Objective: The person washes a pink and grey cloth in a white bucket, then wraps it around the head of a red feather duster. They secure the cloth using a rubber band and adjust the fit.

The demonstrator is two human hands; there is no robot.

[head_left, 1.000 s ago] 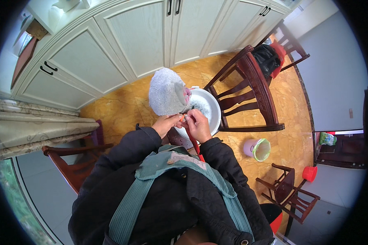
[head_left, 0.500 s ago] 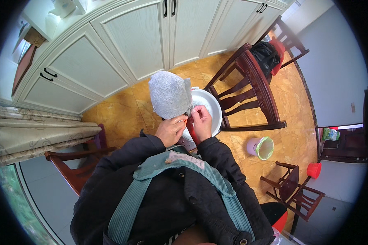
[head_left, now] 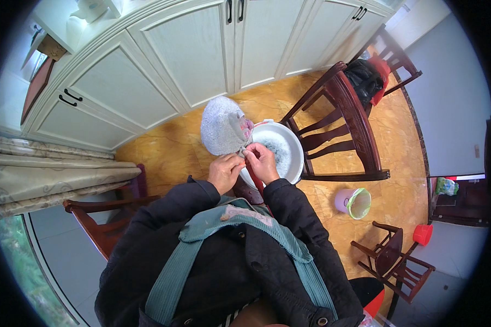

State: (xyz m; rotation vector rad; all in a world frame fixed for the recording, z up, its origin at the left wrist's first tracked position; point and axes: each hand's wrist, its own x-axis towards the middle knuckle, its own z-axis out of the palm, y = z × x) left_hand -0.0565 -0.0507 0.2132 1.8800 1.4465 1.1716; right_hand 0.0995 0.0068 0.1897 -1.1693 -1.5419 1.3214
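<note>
Left hand [head_left: 224,171] and right hand [head_left: 262,162], fingers pinched together.

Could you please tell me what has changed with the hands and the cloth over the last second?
Little: both hands, left and right, keep gripping the grey fluffy cloth at its lower edge above the white basin; the cloth bundle leaned slightly leftward. Basin and chair stayed put.

bright even daylight, strong fisheye bending

Cream cabinets [head_left: 202,49] line a tan marble floor [head_left: 169,147] with 2 dark wooden chairs [head_left: 343,125].
</note>
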